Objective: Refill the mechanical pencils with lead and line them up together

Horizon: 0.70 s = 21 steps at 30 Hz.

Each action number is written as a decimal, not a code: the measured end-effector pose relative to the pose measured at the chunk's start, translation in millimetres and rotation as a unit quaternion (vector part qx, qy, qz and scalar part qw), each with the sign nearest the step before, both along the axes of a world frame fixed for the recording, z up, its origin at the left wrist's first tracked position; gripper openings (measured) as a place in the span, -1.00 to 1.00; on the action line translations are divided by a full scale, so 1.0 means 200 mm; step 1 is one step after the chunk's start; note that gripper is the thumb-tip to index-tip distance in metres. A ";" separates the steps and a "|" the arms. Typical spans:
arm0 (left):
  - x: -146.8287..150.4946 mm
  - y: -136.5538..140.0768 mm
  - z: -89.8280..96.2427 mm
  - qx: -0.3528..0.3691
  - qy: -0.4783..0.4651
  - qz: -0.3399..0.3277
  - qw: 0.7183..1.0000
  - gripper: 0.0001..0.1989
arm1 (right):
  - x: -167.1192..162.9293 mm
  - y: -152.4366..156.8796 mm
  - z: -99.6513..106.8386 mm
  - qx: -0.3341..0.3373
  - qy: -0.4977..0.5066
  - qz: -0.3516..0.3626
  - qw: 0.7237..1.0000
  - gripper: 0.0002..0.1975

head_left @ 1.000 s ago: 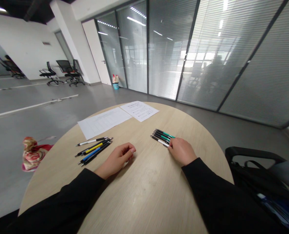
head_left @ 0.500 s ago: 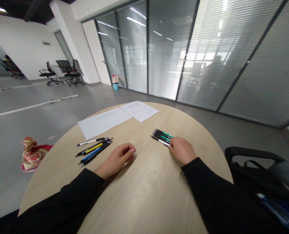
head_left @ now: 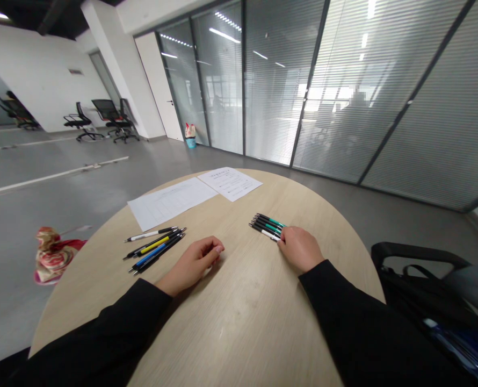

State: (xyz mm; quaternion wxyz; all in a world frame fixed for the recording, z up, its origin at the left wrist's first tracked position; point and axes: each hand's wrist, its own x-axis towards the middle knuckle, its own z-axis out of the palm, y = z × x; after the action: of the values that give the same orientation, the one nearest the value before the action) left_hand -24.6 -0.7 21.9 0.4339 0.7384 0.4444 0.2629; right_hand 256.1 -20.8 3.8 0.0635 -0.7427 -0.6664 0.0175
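Note:
My right hand (head_left: pixel 302 249) rests at the near end of a row of slim click-type pens, its thumb and finger closed at the end of the white pen (head_left: pixel 269 235). Beside that one, black pens with green barrels (head_left: pixel 276 223) lie side by side, their far ends hidden under my fingers. My left hand (head_left: pixel 194 264) lies on its side on the table, fingers loosely curled in and thumb against them, with nothing seen in it. To its left is a loose pile of pens: a blue pen (head_left: pixel 150 257), a yellow pen (head_left: pixel 155 245), black ones and a white-and-black pen (head_left: pixel 148 235).
Two printed paper sheets, one a table form (head_left: pixel 170 201) and one with text (head_left: pixel 231 184), lie at the back of the round wooden table (head_left: pixel 239 333). A black chair (head_left: pixel 418 255) with a bag stands at the right. A red-gold bag (head_left: pixel 53 255) is at the left.
Almost nothing differs. My right hand has shifted very slightly left at the pen row; my left hand and the pile stay put.

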 end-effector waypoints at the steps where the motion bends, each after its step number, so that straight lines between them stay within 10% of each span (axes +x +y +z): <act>1: 0.00 0.00 0.00 0.000 0.000 0.000 1.000 -0.71 | 0.00 0.00 0.00 0.002 0.000 0.000 1.000 -0.83; 21: 0.00 0.00 0.01 -0.002 0.004 -0.001 1.000 -0.70 | 0.00 0.00 0.00 0.005 -0.006 -0.006 1.000 -0.83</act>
State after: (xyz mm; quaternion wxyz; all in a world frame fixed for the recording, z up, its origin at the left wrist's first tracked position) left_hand -24.1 -1.3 23.6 0.4339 0.7388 0.4463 0.2583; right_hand 255.5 -21.0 3.4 0.0635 -0.7467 -0.6620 0.0091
